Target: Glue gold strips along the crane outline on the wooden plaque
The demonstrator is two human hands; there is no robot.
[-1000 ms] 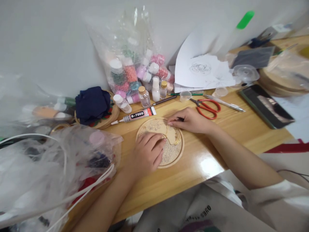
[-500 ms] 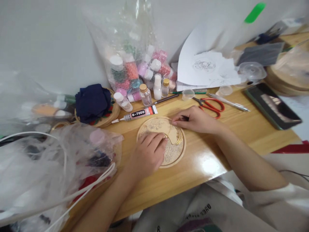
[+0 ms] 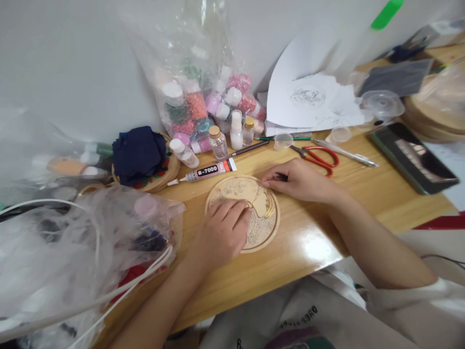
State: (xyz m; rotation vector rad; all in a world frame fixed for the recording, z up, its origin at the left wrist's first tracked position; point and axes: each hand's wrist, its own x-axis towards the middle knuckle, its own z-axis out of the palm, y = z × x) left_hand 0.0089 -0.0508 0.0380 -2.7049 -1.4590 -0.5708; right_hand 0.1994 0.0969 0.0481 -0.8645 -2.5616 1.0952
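Note:
A round wooden plaque [image 3: 259,232] with fine engraved line work lies on the table. My left hand [image 3: 227,230] rests over its left side, fingers bent and together, tips closed at the end of a gold wire [image 3: 258,214]. That wire curves across the engraving and is laid in lines at the right. At the plaque's upper right edge, my right hand [image 3: 296,179] pinches thumb against forefinger. A thin strand of the wire runs up to those fingertips; the exact grip is too small to see.
Behind the plaque lie a B-7000 glue tube [image 3: 210,170], small bottles [image 3: 218,143], red-handled scissors [image 3: 321,159] and a pen [image 3: 347,153]. A phone [image 3: 412,157] is at the right. Plastic bags [image 3: 145,218] and a white cable [image 3: 134,283] crowd the left.
My right hand has shifted very slightly to the right, at the plaque's edge. My left hand stays in place on the plaque.

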